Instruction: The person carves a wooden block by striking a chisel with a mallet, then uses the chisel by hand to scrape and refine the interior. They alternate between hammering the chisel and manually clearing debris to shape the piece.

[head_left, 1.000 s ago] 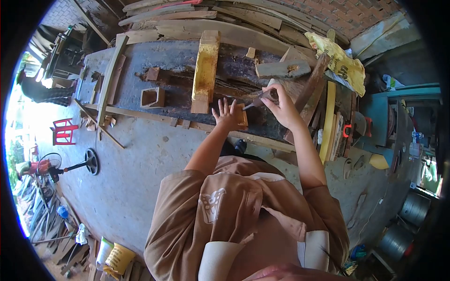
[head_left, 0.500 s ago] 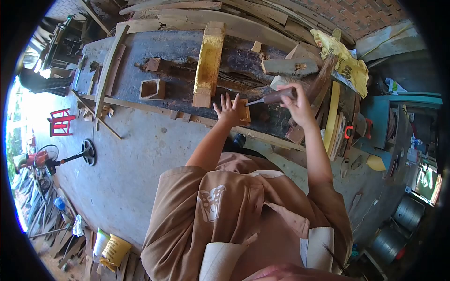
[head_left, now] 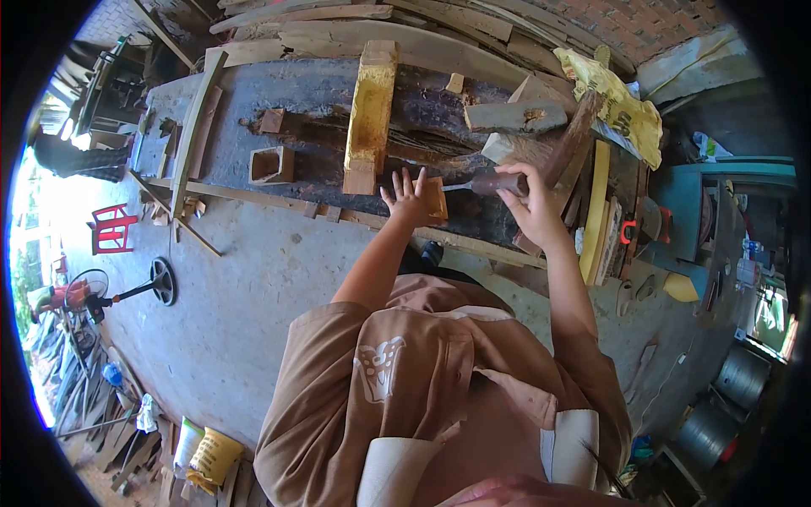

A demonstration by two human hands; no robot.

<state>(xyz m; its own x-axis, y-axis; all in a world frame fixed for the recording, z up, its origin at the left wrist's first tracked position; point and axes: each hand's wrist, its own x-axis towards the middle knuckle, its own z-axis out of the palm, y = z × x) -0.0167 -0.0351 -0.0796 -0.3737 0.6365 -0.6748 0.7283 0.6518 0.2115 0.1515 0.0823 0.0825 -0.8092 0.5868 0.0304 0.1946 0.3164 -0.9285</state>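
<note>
My left hand (head_left: 407,203) lies with its fingers spread against the left side of a small wooden box (head_left: 435,199) near the front edge of the dark workbench (head_left: 325,82). In my right hand (head_left: 530,201) is the dark handle of a chisel (head_left: 497,183). Its metal blade points left and reaches the box; the very tip is hard to make out. Just left of my left hand, a long yellow hollowed wooden block (head_left: 370,118) lies across the bench. Farther left stands another small open wooden box (head_left: 271,166).
A grey wood block (head_left: 517,117) and a yellow sack (head_left: 621,110) lie at the back right. Long boards (head_left: 596,215) stick out at the bench's right end. A red stool (head_left: 113,229) and a fan (head_left: 162,281) stand on the floor to the left.
My right hand and the chisel have shifted slightly left and down, and the handle now lies more level. My left hand stays spread at the box.
</note>
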